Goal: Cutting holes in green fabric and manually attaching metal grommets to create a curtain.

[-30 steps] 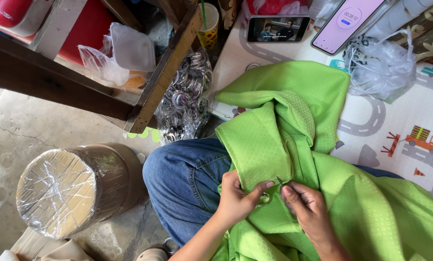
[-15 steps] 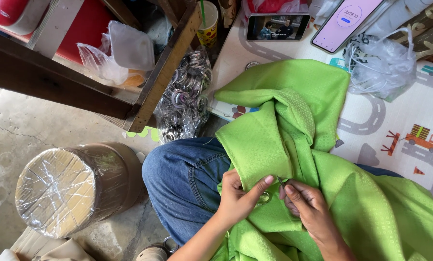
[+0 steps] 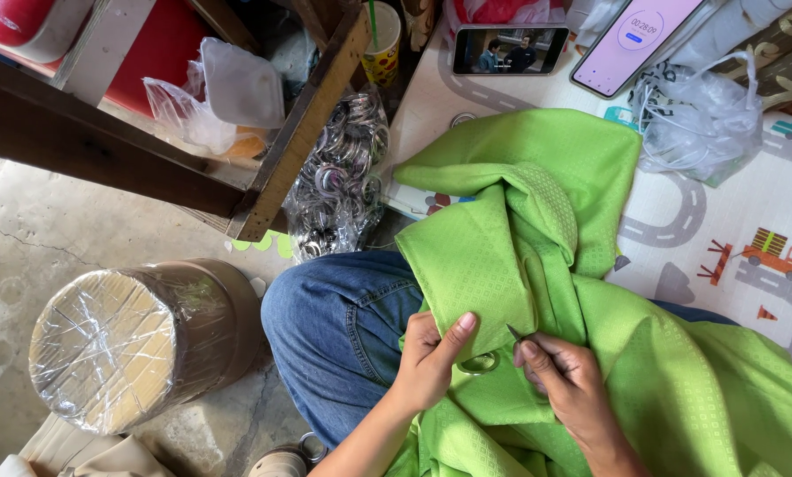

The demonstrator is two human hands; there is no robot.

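A bright green fabric [image 3: 546, 230] is draped over my lap and the play mat. My left hand [image 3: 431, 362] pinches a fold of the fabric, thumb up, right beside a metal ring [image 3: 480, 362] set in the cloth. My right hand [image 3: 564, 375] grips a small thin pointed tool [image 3: 513, 333], its tip touching the fabric just above the ring. Both hands sit close together over my blue-jeaned knee [image 3: 343, 327].
A bag of metal rings [image 3: 338, 177] lies by a wooden frame leg [image 3: 303, 124]. Two phones [image 3: 509, 49] [image 3: 639, 40] and a clear plastic bag [image 3: 701, 119] rest on the road-print mat [image 3: 731, 238]. A plastic-wrapped roll [image 3: 122, 340] stands on the concrete floor at left.
My left thumb has lifted and straightened along the fold. My right hand has shifted slightly, bringing the tool tip to the cloth above the ring.
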